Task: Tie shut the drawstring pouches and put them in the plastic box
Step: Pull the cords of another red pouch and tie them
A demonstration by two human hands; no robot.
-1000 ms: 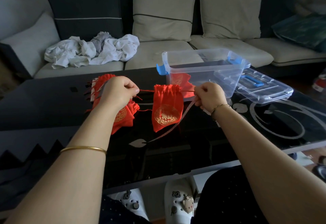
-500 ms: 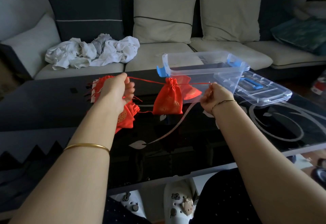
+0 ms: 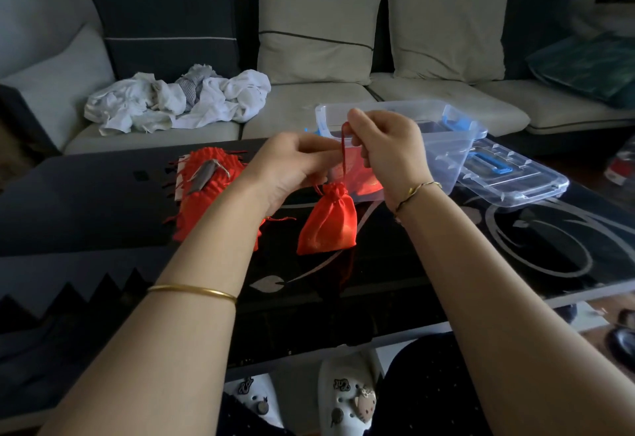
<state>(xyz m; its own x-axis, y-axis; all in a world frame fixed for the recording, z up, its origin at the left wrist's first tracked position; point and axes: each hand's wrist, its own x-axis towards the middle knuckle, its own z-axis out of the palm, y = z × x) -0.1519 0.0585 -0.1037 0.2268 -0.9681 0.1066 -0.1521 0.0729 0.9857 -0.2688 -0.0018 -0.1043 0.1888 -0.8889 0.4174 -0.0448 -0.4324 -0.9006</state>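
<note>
A small red drawstring pouch (image 3: 328, 224) with a cinched neck hangs just above the dark glass table, dangling from its red cords (image 3: 343, 157). My left hand (image 3: 292, 165) and my right hand (image 3: 388, 150) are close together above it, both pinching those cords. A stack of flat red pouches (image 3: 209, 188) lies on the table behind my left forearm. The clear plastic box (image 3: 446, 136) with blue latches stands open behind my right hand, and one red pouch (image 3: 367, 186) shows through its wall.
The box's clear lid (image 3: 508, 174) with a blue handle lies to the right of the box. A sofa with cushions and a heap of white laundry (image 3: 175, 98) runs along the table's far side. The table's near edge (image 3: 378, 336) is above my knees.
My hands were spread wide, pulling the cords apart; now they have come together above the pouch. The pouch's mouth is drawn shut and it hangs below my fingers.
</note>
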